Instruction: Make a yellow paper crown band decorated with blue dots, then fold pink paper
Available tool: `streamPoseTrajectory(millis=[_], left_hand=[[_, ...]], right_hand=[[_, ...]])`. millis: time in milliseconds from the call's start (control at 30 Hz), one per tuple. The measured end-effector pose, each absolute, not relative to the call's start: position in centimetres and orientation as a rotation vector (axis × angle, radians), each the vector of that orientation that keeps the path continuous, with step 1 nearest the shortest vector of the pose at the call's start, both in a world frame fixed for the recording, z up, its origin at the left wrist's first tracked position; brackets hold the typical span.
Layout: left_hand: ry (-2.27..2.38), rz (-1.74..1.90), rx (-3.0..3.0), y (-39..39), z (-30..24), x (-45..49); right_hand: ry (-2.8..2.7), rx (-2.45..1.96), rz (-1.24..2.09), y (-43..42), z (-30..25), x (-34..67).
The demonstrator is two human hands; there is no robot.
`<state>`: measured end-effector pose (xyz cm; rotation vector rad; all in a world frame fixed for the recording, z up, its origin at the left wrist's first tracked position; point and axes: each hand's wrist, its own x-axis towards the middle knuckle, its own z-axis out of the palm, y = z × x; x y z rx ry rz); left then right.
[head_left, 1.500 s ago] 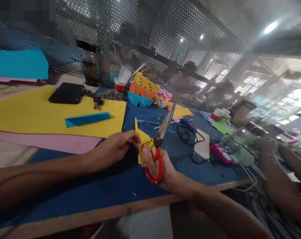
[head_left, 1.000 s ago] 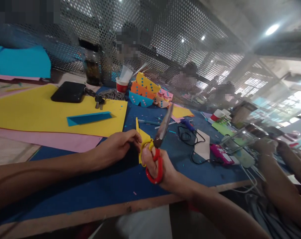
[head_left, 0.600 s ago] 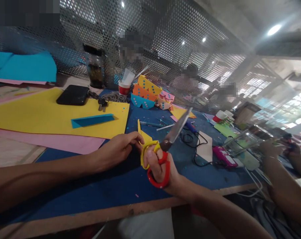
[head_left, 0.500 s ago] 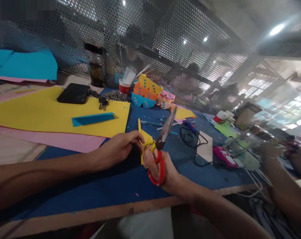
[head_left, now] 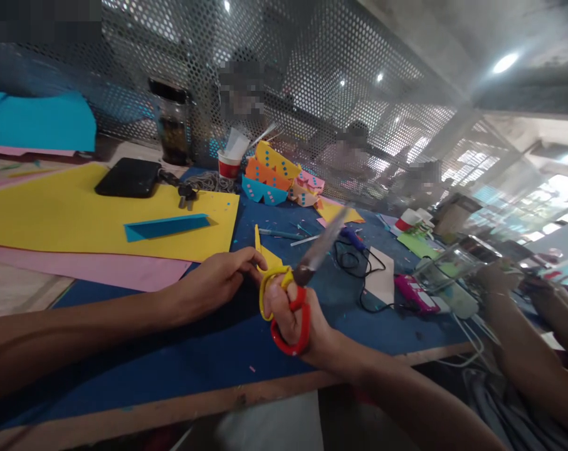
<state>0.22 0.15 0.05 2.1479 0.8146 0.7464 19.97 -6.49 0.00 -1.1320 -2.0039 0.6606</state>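
Observation:
My left hand (head_left: 220, 279) pinches a folded piece of yellow paper (head_left: 269, 258) between thumb and fingers, just above the blue table mat (head_left: 199, 344). Close beside it, my right hand (head_left: 307, 319) is wrapped round a pair of scissors (head_left: 320, 244) with one red and one yellow handle loop. The blades point up and away to the right, look closed and are slightly blurred. They are apart from the yellow paper, whose lower part is hidden behind the yellow loop and my right fingers. A folded blue paper strip (head_left: 166, 227) lies left of my hands.
Large yellow paper (head_left: 68, 219) carries a black phone (head_left: 128, 177) and keys (head_left: 186, 195). Behind stand a jar (head_left: 172, 131), a paper cup (head_left: 229, 164) and dotted paper shapes (head_left: 269, 175). On the right are a corded purple tool (head_left: 353, 238), a magenta device (head_left: 416, 294) and another person's arm (head_left: 519, 332).
The scissors have tipped further to the right, and their handles have moved slightly left. My left hand still pinches the yellow paper. The whole view has shifted a little.

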Motion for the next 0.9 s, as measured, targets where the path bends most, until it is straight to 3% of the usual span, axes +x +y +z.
streamPoseTrajectory(millis=[900], left_hand=[[0.801,0.755,2.178,0.1,0.1,0.0]], right_hand=[[-1.889,-1.147,0.687,-6.2,-0.5,20.2]])
